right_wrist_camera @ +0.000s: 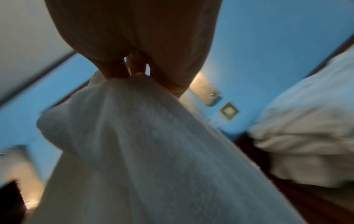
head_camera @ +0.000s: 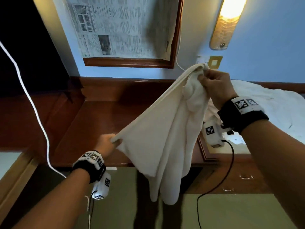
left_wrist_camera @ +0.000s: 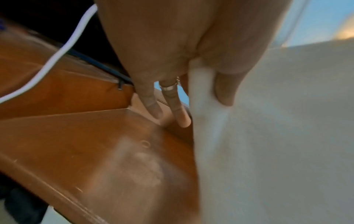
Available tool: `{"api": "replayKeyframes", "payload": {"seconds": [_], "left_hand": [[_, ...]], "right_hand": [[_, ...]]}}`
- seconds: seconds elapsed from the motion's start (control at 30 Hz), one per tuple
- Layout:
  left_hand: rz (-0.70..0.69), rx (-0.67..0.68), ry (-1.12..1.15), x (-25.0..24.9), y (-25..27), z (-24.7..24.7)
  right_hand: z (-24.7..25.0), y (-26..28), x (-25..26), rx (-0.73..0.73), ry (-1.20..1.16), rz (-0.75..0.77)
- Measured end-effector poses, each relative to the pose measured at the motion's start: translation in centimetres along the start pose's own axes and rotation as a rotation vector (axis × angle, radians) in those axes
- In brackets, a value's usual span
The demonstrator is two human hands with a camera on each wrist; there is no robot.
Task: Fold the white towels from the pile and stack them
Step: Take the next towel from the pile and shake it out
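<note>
While you hold the white towel [head_camera: 166, 129] up in the air, your right hand [head_camera: 214, 86] sits high, close to the blue wall [head_camera: 264, 55], with its fingers curled round a bunched corner of the cloth. Your left hand [head_camera: 107, 142] is lower and out to the left, and it pinches another corner; the left wrist view shows the thumb [left_wrist_camera: 224, 91] pressed on the fabric, with the cloth caught between it and the fingers behind, while two other fingers [left_wrist_camera: 151, 104] reach loosely forward, one of them wearing a ring [left_wrist_camera: 169, 87]. Between your two hands the upper edge of the towel runs taut on a slant, and the rest hangs in loose folds, its lower end dropping past the front edge of the wooden desk [head_camera: 102, 116]. To your right, white cloth is heaped as a pile [head_camera: 272, 103] on the surface beside the desk, well apart from the towel you hold; the right wrist view shows that heap [right_wrist_camera: 306, 136] too, though blurred. Behind the desk a wooden frame covered with newspaper [head_camera: 118, 27] hangs on the wall, a lit wall lamp [head_camera: 227, 19] glows to its right, and a white cable [head_camera: 29, 100] trails down on your left. Both wrists carry black straps with marker tags.
</note>
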State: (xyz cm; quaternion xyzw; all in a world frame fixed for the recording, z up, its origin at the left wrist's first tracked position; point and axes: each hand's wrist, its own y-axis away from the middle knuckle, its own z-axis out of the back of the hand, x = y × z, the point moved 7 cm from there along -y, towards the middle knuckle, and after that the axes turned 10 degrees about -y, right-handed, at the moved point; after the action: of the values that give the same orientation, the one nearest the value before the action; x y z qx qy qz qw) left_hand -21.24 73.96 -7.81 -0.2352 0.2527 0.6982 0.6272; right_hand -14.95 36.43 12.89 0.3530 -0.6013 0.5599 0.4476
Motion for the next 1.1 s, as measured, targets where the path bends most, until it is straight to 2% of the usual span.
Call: {"api": "replayKeyframes", "payload": {"seconds": [0.1,0.2,0.33,0.4,0.5,0.63,0.73,0.8,0.87,0.97,1.03,1.1], "left_hand": [[0.066,-0.285,0.155,2.0,-0.1,5.8],[0.075,-0.437,0.356,3.1,-0.3,9.3],[0.008,-0.457,0.236,3.8,-1.5,11.3],[0.039,-0.457,0.146,4.8,-2.1,11.7],[0.192,-0.388,0.024,8.0,-2.9,12.0],[0.425,-0.277,-0.094,14.0,-2.3,12.2],[0.529,-0.306,-0.041,16.7,-1.3,13.0],[0.578,-0.372,0.034,17.1,-0.9,13.6],[0.572,-0.479,0.134,16.5,-0.9,14.0],[0.485,-0.662,0.268,14.4,-1.2,14.4],[0.479,-0.717,0.39,14.0,-1.6,14.2],[0.516,-0.715,0.54,14.5,-2.3,13.2]], "right_hand": [[2.4,1.8,-5.5,-0.026,0.059,-0.167],[3.8,4.2,-10.7,-0.035,0.164,-0.321],[3.5,7.7,-15.4,0.046,0.355,-0.441],[4.1,9.1,-16.8,-0.009,0.428,-0.439],[6.4,11.2,-17.7,-0.149,0.603,-0.432],[9.2,14.4,-19.0,-0.285,0.732,-0.513],[10.3,16.0,-19.5,-0.389,0.665,-0.557],[10.8,15.9,-19.0,-0.469,0.636,-0.574],[10.9,15.0,-17.6,-0.587,0.627,-0.54],[10.3,13.8,-15.7,-0.8,0.545,-0.429],[9.5,13.4,-15.8,-0.846,0.482,-0.422],[8.8,13.3,-16.4,-0.85,0.43,-0.47]]}}
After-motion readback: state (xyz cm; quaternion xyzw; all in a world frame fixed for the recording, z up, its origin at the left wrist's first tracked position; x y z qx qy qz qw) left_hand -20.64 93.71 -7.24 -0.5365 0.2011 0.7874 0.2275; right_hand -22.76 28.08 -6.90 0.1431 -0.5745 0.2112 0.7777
